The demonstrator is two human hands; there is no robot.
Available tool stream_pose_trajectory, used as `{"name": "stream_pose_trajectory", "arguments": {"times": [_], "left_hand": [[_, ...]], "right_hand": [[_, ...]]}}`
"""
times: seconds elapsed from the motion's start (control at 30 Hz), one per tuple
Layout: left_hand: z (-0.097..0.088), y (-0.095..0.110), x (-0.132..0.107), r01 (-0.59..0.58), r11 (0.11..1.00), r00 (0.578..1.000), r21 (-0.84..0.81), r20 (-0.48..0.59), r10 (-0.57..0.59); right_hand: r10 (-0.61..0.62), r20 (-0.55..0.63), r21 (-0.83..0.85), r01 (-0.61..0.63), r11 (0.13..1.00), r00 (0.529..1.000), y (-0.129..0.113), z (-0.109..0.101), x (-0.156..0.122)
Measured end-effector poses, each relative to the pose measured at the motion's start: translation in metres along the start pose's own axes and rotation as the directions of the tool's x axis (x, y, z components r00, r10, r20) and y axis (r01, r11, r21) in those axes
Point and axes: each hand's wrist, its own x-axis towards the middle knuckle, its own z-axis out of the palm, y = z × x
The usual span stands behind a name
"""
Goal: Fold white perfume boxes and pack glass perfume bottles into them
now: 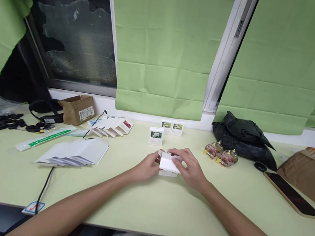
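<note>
In the middle of the table stands a small white box (169,165), its top flap raised toward me. My left hand (147,167) is closed around the box's left side, the thumb near its front edge. Over the box's opening my right hand (190,168) is curled, fingertips together at the top and thumb by the flap. A small dark bit shows under those fingertips, too little of it to name. Just beyond my hands sits a white box with a white-flower picture (156,136). Two similar boxes (171,127) stand side by side behind it.
Flattened white cartons (75,153) and a row of folded boxes (111,126) lie left, near an open brown carton (77,110) and a black cable (45,186). Rightward are ornate glass bottles (220,154), black plastic bags (241,138), a phone (291,194) and a brown parcel (308,176).
</note>
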Motion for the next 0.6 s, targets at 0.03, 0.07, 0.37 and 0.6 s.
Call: {"name": "stream_pose_trajectory", "arguments": {"times": [0.03,0.07,0.37,0.6], "left_hand": [[0.0000,0.0001,0.0000,-0.002,1.000,1.000,-0.002,-0.001,0.002],[0.0000,0.0002,0.0000,-0.004,1.000,1.000,-0.003,-0.005,0.004],[-0.0005,-0.0008,0.0003,-0.005,1.000,1.000,0.010,-0.014,0.005],[-0.0004,0.0011,-0.0009,0.017,1.000,1.000,0.011,-0.018,-0.017]], "right_hand": [[-0.002,-0.003,0.005,0.002,1.000,1.000,0.0000,0.0003,0.0000],[-0.005,-0.006,0.009,0.005,1.000,1.000,0.0000,0.0006,0.0000],[-0.072,-0.075,-0.016,0.071,0.997,0.995,0.0026,0.0019,0.0013],[-0.071,-0.058,-0.004,0.071,0.997,0.996,0.0066,0.0032,0.0007]]}}
